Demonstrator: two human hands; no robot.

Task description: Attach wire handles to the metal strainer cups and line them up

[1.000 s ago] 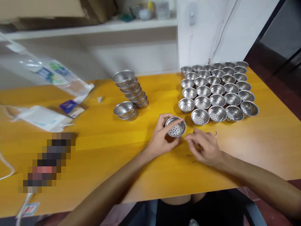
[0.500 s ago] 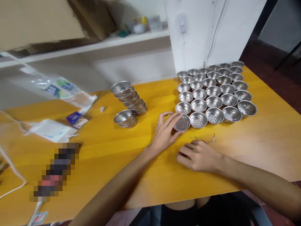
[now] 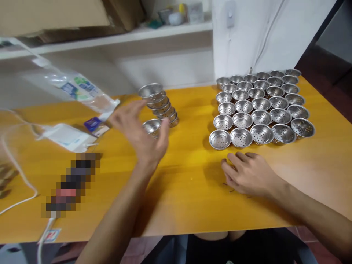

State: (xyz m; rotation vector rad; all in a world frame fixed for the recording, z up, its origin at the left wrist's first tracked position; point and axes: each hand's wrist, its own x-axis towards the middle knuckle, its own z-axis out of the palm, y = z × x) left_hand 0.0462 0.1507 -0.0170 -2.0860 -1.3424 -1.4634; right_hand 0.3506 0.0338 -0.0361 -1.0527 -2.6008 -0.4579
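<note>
My left hand (image 3: 143,130) is raised over the left of the table, thumb and fingers spread, with nothing in it. It is close to a short stack of perforated metal cups (image 3: 151,125), which it partly covers. Behind that leans a taller stack of the same cups (image 3: 159,104). My right hand (image 3: 247,172) rests low over the table with its fingers curled, and thin curved wires (image 3: 227,187) poke out beneath it. The fingers hide most of the wires. Just beyond stand rows of perforated cups (image 3: 261,134), open side up, the nearest left cup (image 3: 220,139) among them.
On the yellow table (image 3: 187,205) at left lie a white box-shaped device (image 3: 67,137) with a cable, a blue packet (image 3: 92,124) and a clear plastic bag (image 3: 85,91). A pixelated object (image 3: 73,183) lies nearer. Behind are a shelf (image 3: 176,33) and a white wall.
My left hand has let go of the front left cup and swung left to the stacks, opening. The wires now show on the near side of my right hand instead of its far side.
</note>
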